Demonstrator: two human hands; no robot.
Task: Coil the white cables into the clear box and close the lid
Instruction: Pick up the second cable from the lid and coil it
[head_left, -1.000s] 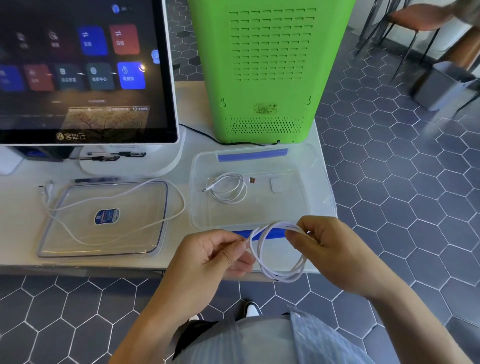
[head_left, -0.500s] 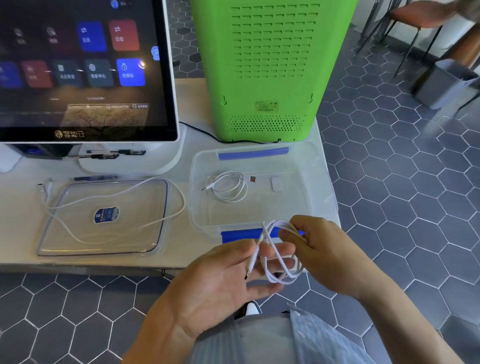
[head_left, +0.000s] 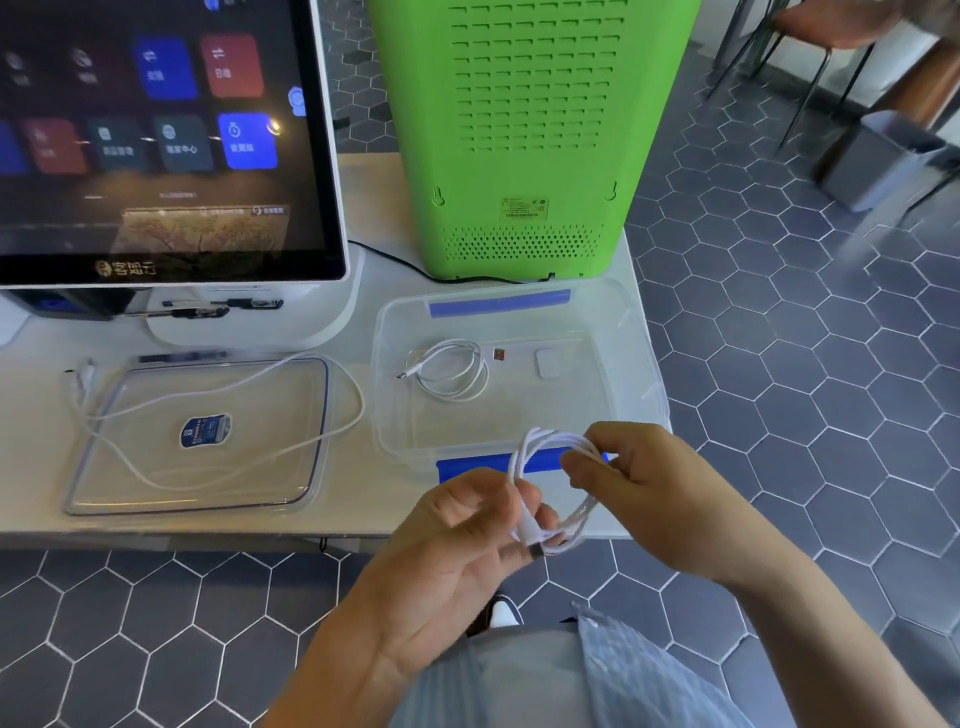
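Hexagonal grey floor tile lies beneath a white desk (head_left: 31, 467) on which the work is set out. At its near edge a cable bundle (head_left: 545, 493) is held between both hands, above the desk edge and not yet over the box (head_left: 644, 374). The right hand (head_left: 639, 483) is closed on the top of the loops, the fingers (head_left: 587, 457) pinched around several strands. The left hand (head_left: 457, 540) is half open, its fingertips pressed to the plug end (head_left: 535, 548) low on the bundle; how firmly that end is held cannot be told.

From that grip, the likeliest fault is judged to be the loops springing apart: the plug end looks untucked, and a loosened pinch would let the bundle unwind or drop to the floor.

Further out, one coiled cable (head_left: 452, 369) already lies in the box beside a small white piece (head_left: 546, 362). If the bundle is released loosely there, the two may tangle, or a strand may ride over the rim and be trapped when the box is shut.

Left of the box, an uncoiled cable (head_left: 291, 447) is draped across the lid (head_left: 306, 499). Lifting the lid first would drag that cable off the desk.
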